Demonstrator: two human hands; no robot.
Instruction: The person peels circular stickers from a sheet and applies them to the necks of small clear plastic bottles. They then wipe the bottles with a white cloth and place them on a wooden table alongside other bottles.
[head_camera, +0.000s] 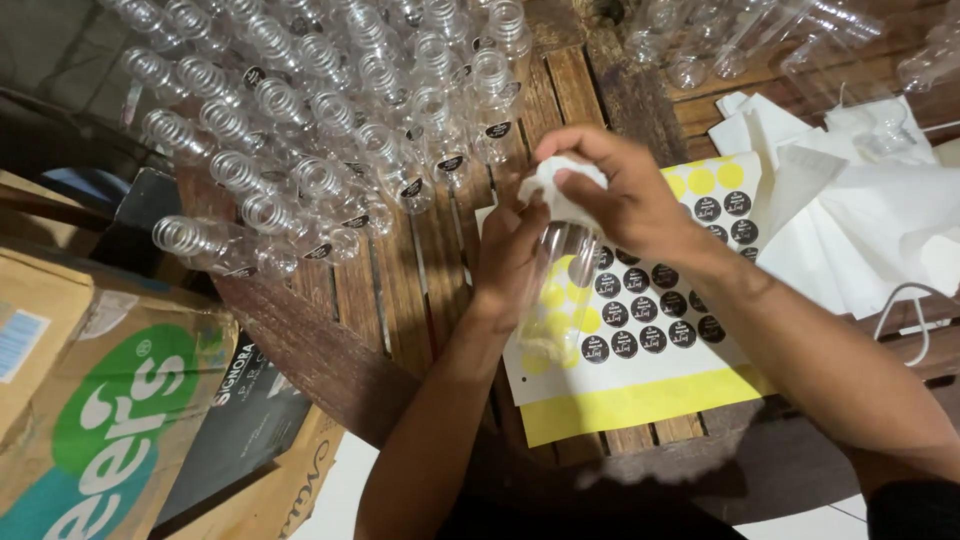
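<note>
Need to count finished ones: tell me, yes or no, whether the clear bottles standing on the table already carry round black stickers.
Yes: several of the clear bottles grouped on the wooden table show a round black sticker on their sides.

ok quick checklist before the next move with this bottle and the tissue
1. Clear bottle gripped: ok, left hand wraps its side.
2. White tissue in place: ok, right hand presses it at the bottle's top.
3. Bottle wiped clean: cannot tell, too blurred.
4. Sticker sheet within reach: ok, lies directly under the hands, black round stickers left.
5. Room among the finished bottles: cannot tell, they stand crowded.
6. Spare tissues: ok, piled at right.
</note>
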